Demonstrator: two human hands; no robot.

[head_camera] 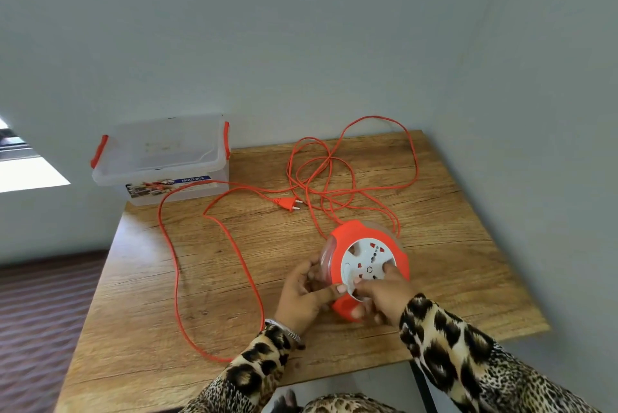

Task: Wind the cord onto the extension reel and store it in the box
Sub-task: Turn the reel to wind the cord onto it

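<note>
Head view, left to right: box [160, 158] upper left on counter [451, 212], lid on, nothing stored yet. Cord [247, 265] almost all loose, loops sprawled centre; plug [288, 203] prongs pointing right. Reel [366, 267] lower centre, socket face tilted up toward camera. Left hand [302, 295] grips reel rim, right hand [384, 292] fingers pinch white hub.

Wooden table [451, 222] bears the reel [364, 265]; loose cord [234, 245]; apparently lidded box [164, 162] far-left.
</note>
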